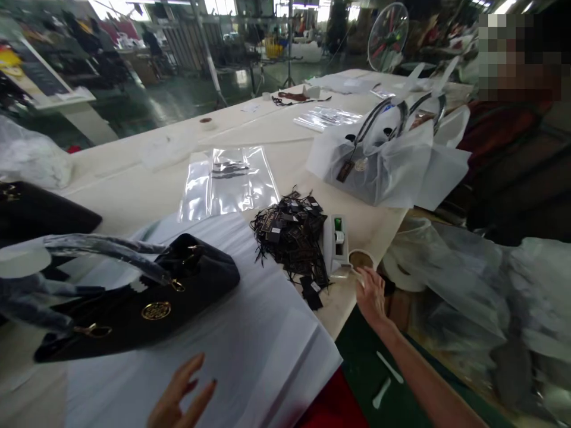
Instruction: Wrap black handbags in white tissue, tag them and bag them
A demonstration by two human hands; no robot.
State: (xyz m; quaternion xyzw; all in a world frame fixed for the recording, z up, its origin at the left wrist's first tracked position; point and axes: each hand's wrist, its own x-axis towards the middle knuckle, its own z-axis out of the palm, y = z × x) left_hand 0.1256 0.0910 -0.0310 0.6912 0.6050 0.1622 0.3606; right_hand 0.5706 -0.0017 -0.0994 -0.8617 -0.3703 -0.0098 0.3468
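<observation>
1. Now reaches with right hand [371,296] to white dispenser [329,242] near table's [250,131] right edge; fingers half-curled, cannot tell if gripping.
2. Holds left hand [182,397] spread and empty above white sheets [263,333] at near edge.
3. On those sheets, toward near left corner: black handbag [191,297], handles already sleeved; tag and outer wrap seemingly lacking.
4. Near right edge: tag heap [289,235], loose; farther along, tagged second bag [363,181], in translucent wrapping, seemingly further advanced.

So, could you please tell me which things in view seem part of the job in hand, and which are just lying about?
Likely in use:
black handbag
white sheets under it
black tags
white box near the right hand

Probably just lying about:
white pieces on the floor
background fan
</observation>
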